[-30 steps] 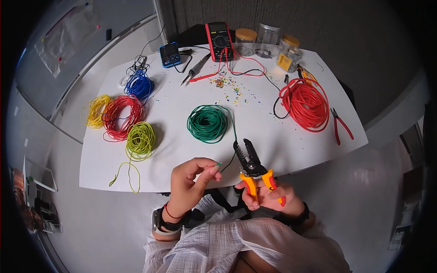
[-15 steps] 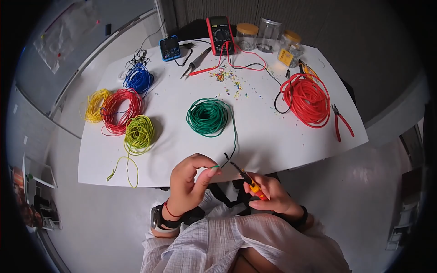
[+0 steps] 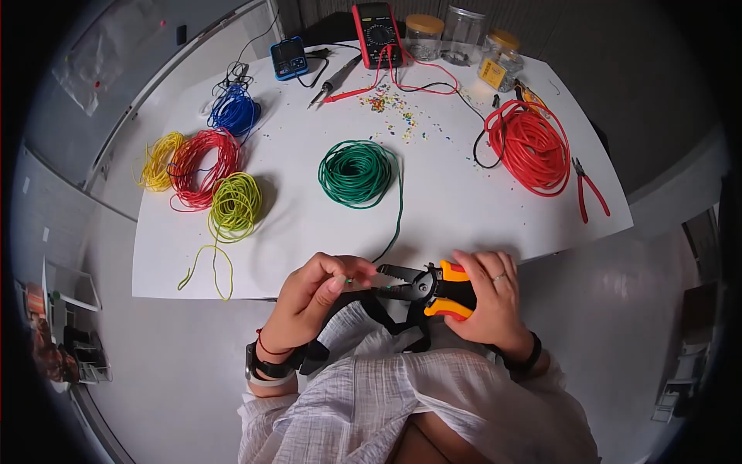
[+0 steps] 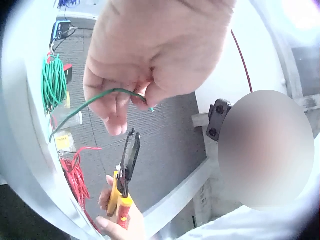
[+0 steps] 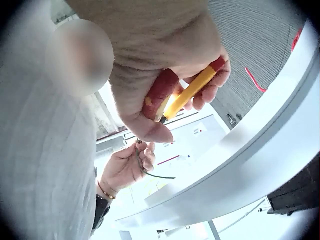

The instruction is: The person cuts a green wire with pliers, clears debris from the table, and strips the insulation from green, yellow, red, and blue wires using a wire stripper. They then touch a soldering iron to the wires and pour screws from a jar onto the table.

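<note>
Near the table's front edge, my left hand pinches the end of a green wire between thumb and fingers, with a short tip poking out. The wire runs back to the green coil at the table's middle. My right hand grips the yellow-and-red handles of a wire stripper, seen also in the left wrist view. Its black toothed jaws are spread and point left, close to the left fingertips. In the right wrist view, the palm and thumb wrap the handles, while the stripper's jaws are hidden.
Blue, yellow, pink-red and lime wire coils lie left. A large red coil and red-handled cutters lie right. Behind are a soldering iron, multimeter, jars and colored scraps.
The wire stripper has turned from pointing away to pointing left, its jaws now beside the left fingertips. My right hand now wraps its handles from the right. The left hand keeps its pinch.
</note>
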### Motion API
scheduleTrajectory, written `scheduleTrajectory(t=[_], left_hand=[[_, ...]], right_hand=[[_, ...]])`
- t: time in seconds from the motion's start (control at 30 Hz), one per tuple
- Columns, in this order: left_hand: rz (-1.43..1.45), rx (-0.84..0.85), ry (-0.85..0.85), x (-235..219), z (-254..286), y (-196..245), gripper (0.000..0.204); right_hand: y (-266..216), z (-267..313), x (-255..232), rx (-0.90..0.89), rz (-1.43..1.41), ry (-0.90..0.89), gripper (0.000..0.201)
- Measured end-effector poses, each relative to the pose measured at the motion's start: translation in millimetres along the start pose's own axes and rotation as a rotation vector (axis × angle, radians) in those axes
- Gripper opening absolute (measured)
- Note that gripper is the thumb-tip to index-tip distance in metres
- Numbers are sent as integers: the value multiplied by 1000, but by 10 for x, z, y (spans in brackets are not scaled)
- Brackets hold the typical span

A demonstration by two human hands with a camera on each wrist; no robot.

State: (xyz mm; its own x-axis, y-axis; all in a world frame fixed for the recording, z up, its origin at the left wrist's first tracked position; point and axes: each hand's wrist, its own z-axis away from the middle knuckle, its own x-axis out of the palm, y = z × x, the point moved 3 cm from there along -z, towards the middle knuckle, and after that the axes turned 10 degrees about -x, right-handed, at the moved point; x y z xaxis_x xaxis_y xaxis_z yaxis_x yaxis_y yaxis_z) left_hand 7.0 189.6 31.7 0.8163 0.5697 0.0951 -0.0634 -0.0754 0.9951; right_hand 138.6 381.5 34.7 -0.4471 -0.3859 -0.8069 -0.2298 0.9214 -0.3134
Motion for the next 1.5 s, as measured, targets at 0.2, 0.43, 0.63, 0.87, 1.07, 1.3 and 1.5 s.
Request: scheduleTrajectory(t=[0.2,0.43,0.63,0.87,1.07,1.3,1.5], left_hand=[[-97,-32,-46,26,2,31,15],[-425,304,-47,14,-17,22,13],[-640,297,-124,66,1,76,10],[-596,228,2,-7,31,27,11],[-366,212,154,-54,38,-87,13],[-84,146,189,-109,27,-132,6],[-109,208,438,-138,44,-108,8]], right_hand=[[1,-9,-12,-25,67,24,72],[13,2,-12,8,77,-15,71],[0,0,-9,-1,83,-41,71],[-11,28,-12,-4,92,-23,70],[88,84,-64,73,11,49,69],[436,216,-203,282,10,211,64],[486,211,-180,285,74,162,65]])
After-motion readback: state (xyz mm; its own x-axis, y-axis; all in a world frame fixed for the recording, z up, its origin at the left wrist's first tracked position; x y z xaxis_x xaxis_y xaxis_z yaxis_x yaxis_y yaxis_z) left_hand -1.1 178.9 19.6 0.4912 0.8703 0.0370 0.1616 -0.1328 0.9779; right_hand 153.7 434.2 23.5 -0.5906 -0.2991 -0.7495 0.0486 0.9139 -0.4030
